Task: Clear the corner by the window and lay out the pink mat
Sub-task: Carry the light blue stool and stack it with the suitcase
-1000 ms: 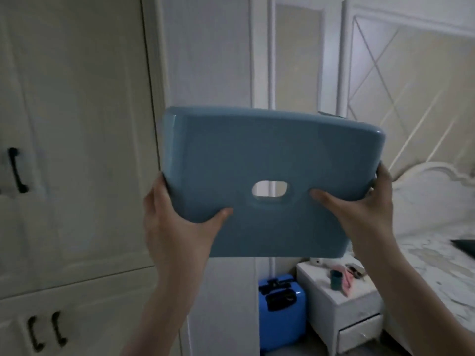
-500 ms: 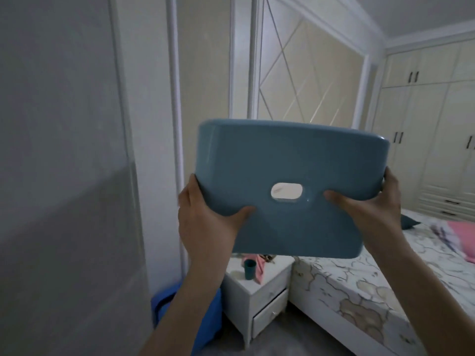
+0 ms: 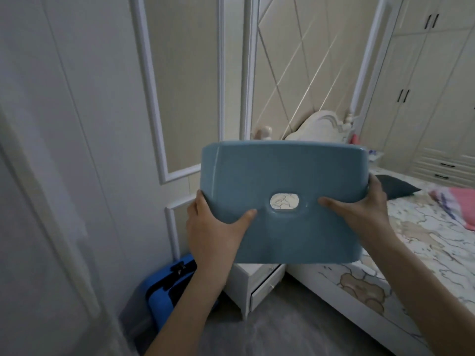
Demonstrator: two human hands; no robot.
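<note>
We grip the blue stool [image 3: 282, 201] between left hand [image 3: 213, 227] and right hand [image 3: 365, 214], thumbs on top, bed [image 3: 424, 240] beyond.

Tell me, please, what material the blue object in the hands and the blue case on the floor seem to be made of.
The blue object looks like moulded plastic with a smooth, slightly glossy finish: rounded edges, faint sheen, a clean oval cut-out handle. The blue case by the wall looks like hard-shell plastic with black fittings, though much of it is hidden, so this is less certain.

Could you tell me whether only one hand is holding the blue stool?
No, the left hand and right hand both grip the blue stool.
</note>
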